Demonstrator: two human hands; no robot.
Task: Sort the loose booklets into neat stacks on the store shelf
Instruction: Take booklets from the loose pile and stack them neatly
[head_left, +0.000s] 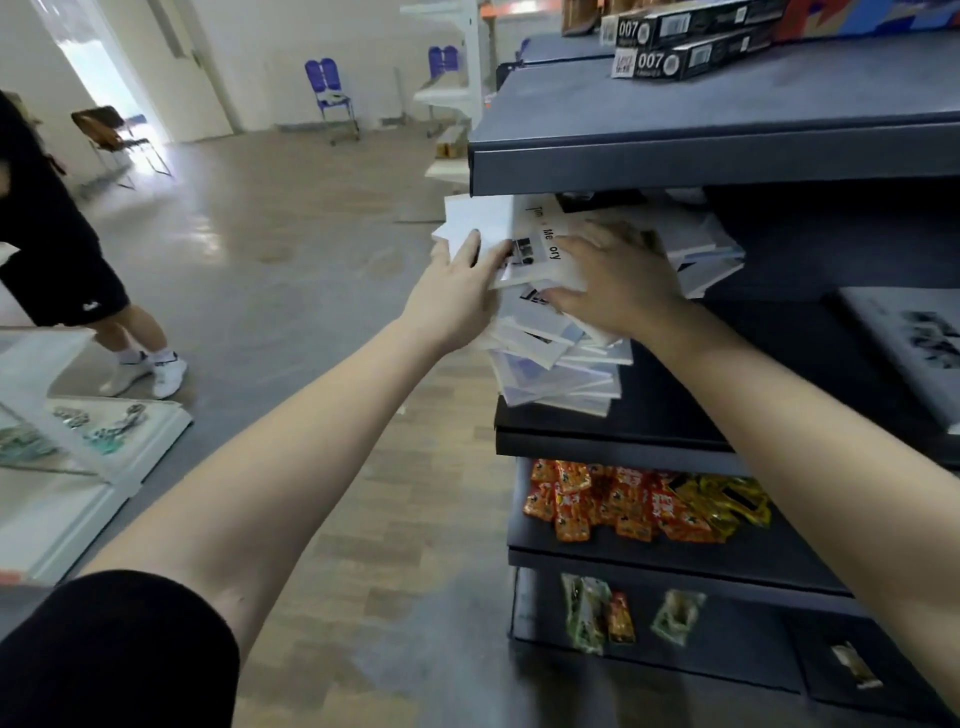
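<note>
Booklets (551, 364) reading "Me ory" touch left hand (457, 291) and right hand (618, 280).

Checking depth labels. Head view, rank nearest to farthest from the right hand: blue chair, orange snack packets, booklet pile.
1. booklet pile, middle shelf, held by the right hand.
2. orange snack packets, one shelf below.
3. blue chair, far left, by the back wall.

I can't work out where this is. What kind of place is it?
Most likely a small shop. The dark grey metal shelving holds orange and yellow snack packets, long black boxes marked 007, and a messy pile of white booklets waiting to be tidied.
</note>
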